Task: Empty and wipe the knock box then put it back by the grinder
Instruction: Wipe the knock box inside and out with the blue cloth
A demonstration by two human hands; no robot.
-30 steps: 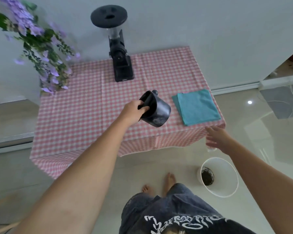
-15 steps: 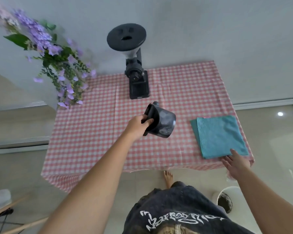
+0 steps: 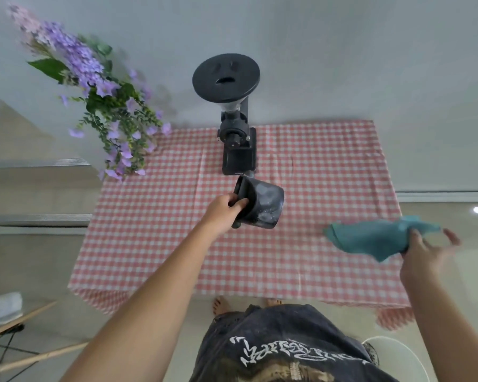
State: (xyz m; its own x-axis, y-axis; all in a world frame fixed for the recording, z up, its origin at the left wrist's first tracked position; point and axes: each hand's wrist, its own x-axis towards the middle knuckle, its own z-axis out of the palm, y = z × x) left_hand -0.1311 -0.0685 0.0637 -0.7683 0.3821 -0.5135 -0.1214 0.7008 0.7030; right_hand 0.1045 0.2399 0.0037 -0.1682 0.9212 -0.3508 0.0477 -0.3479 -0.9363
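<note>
My left hand (image 3: 223, 212) grips the rim of the black knock box (image 3: 262, 205), held tilted on its side above the middle of the pink checked table (image 3: 155, 232), its mouth turned left toward the hand. Pale dusty smears show on the box's outer wall. The black grinder (image 3: 236, 139) stands upright just behind the box at the table's back edge. Over the table's right side, my right hand (image 3: 422, 253) holds the teal cloth (image 3: 370, 238), bunched and lifted off the table.
Purple flowers (image 3: 102, 106) lean in over the table's back left corner. A white bin (image 3: 392, 354) sits on the floor at the lower right, partly hidden by my shirt. Wooden legs (image 3: 25, 340) show at the lower left. A wall runs behind the table.
My right hand has picked the teal cloth up off the table; it lay flat and folded before. The knock box stays tilted in my left hand, now closer to the grinder.
</note>
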